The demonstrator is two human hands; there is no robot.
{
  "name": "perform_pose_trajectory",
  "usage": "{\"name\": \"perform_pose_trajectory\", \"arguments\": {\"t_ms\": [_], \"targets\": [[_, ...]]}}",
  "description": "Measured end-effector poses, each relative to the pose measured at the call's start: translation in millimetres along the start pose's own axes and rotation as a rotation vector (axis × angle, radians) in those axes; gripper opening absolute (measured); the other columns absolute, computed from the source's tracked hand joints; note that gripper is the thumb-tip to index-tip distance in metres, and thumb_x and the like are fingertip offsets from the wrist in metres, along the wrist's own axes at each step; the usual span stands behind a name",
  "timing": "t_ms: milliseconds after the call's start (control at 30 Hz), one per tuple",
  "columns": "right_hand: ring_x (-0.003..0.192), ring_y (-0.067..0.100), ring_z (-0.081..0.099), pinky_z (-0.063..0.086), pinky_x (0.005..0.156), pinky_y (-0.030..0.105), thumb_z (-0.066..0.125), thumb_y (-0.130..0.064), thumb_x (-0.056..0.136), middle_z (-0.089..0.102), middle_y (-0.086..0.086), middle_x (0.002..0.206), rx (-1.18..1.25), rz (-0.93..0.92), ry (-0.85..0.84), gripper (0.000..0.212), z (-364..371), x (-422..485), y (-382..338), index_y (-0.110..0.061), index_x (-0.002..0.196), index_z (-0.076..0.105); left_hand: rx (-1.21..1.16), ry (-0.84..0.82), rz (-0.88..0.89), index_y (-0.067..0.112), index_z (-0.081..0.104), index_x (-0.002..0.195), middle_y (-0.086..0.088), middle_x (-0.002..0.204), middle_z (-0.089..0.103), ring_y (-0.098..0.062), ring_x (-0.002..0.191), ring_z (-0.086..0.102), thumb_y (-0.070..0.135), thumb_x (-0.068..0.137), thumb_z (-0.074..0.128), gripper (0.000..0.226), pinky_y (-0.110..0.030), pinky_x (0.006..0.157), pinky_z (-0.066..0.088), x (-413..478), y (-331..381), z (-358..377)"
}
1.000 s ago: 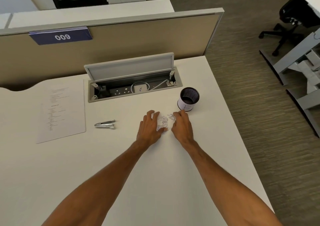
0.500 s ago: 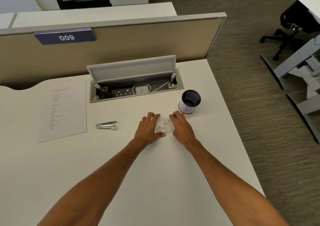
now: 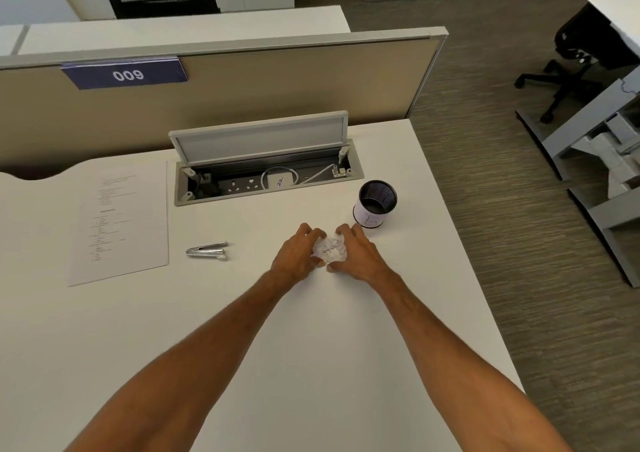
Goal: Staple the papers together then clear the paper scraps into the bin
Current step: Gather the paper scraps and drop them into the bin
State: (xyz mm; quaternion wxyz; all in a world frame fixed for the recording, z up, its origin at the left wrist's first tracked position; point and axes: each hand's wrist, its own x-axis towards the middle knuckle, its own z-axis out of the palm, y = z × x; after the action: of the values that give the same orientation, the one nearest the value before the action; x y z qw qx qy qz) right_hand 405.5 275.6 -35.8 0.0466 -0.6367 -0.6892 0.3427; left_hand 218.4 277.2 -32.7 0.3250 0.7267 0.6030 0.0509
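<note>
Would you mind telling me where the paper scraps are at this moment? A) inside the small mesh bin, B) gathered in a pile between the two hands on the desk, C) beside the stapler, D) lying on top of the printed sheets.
B: the paper scraps sit bunched on the desk between the left hand and the right hand, short of the mesh bin.

Stapler (image 3: 207,249) lies between papers (image 3: 119,224) and scraps (image 3: 329,249); bin (image 3: 375,203) stands right.
</note>
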Motion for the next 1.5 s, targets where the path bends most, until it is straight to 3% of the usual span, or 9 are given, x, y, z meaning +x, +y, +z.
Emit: {"name": "perform_pose_trajectory", "arguments": {"t_ms": [200,433,533,767,900,1100,1233,1433,1500], "targets": [[0.086,0.023,0.060,0.043,0.070,0.032,0.086,-0.036,0.084,0.050,-0.001,0.109,0.010,-0.101,0.026,0.040,7.4,10.3,-10.4,-0.021,0.109,0.059,-0.016,0.080,-0.008,0.008,0.072,0.119,-0.013,0.116,0.068,-0.036,0.097,0.069,0.007,0.093,0.081,0.028,-0.036,0.078,0.051,0.7,4.9,5.3],[0.078,0.029,0.060,0.047,0.064,0.038,0.072,-0.016,0.091,0.058,0.004,0.096,-0.093,-0.174,0.143,0.011,11.6,4.5,-14.6,-0.013,0.097,0.062,-0.083,0.100,-0.035,0.010,0.078,0.109,-0.010,0.108,0.071,-0.027,0.092,0.067,0.008,0.094,0.080,0.015,-0.032,0.078,0.048,1.1,-0.9,7.8],[0.077,0.028,0.060,0.044,0.064,0.036,0.072,-0.013,0.090,0.059,0.003,0.092,-0.080,-0.157,0.156,0.009,11.8,1.9,-16.7,-0.014,0.094,0.064,-0.111,0.105,-0.051,0.009,0.078,0.108,-0.010,0.108,0.074,-0.030,0.097,0.070,0.009,0.096,0.077,0.012,-0.036,0.082,0.054,-1.0,0.0,8.6],[0.076,0.020,0.056,0.037,0.064,0.028,0.078,-0.014,0.087,0.064,0.004,0.089,0.072,-0.097,0.226,0.010,0.5,-10.3,-17.9,-0.013,0.091,0.068,-0.169,0.154,-0.062,0.009,0.078,0.112,-0.009,0.108,0.082,-0.021,0.090,0.070,0.008,0.098,0.078,0.014,-0.028,0.081,0.053,-5.0,9.5,4.3],[0.078,0.019,0.059,0.037,0.060,0.021,0.079,-0.014,0.088,0.068,0.004,0.092,0.133,-0.070,0.298,0.009,-16.0,-18.4,-21.1,-0.014,0.094,0.071,-0.171,0.185,-0.016,0.011,0.079,0.110,-0.007,0.106,0.083,-0.024,0.094,0.075,0.008,0.097,0.078,0.013,-0.037,0.086,0.062,-2.9,24.3,-11.5],[0.088,0.020,0.069,0.059,0.079,0.031,0.081,-0.015,0.091,0.073,0.005,0.103,0.249,-0.005,0.463,0.015,-58.6,-24.2,-26.2,-0.013,0.104,0.073,-0.147,0.249,0.085,0.012,0.079,0.114,-0.006,0.110,0.082,-0.022,0.097,0.075,0.009,0.099,0.078,0.015,-0.034,0.088,0.061,12.2,67.2,-43.2],[0.099,0.022,0.071,0.060,0.093,0.035,0.082,-0.018,0.092,0.077,0.008,0.111,0.314,0.031,0.557,0.024,-85.8,-20.0,-20.2,-0.011,0.113,0.074,-0.155,0.272,0.124,0.013,0.079,0.113,-0.006,0.110,0.082,-0.023,0.098,0.076,0.010,0.098,0.080,0.015,-0.038,0.090,0.064,31.4,94.8,-59.1],[0.089,0.024,0.072,0.062,0.079,0.034,0.081,-0.018,0.090,0.077,0.007,0.099,0.339,0.068,0.580,0.014,-119.5,-3.5,-7.6,-0.010,0.099,0.073,-0.160,0.324,0.118,0.007,0.078,0.116,-0.011,0.114,0.081,-0.021,0.094,0.071,0.011,0.101,0.077,0.016,-0.034,0.086,0.060,63.8,127.6,-59.5],[0.090,0.025,0.072,0.056,0.073,0.029,0.080,-0.016,0.090,0.077,0.008,0.099,0.324,0.098,0.571,0.013,-126.5,4.2,-3.6,-0.010,0.099,0.073,-0.173,0.336,0.088,0.005,0.078,0.117,-0.013,0.115,0.081,-0.021,0.094,0.070,0.012,0.100,0.077,0.018,-0.035,0.088,0.058,73.1,135.6,-56.6]]}}
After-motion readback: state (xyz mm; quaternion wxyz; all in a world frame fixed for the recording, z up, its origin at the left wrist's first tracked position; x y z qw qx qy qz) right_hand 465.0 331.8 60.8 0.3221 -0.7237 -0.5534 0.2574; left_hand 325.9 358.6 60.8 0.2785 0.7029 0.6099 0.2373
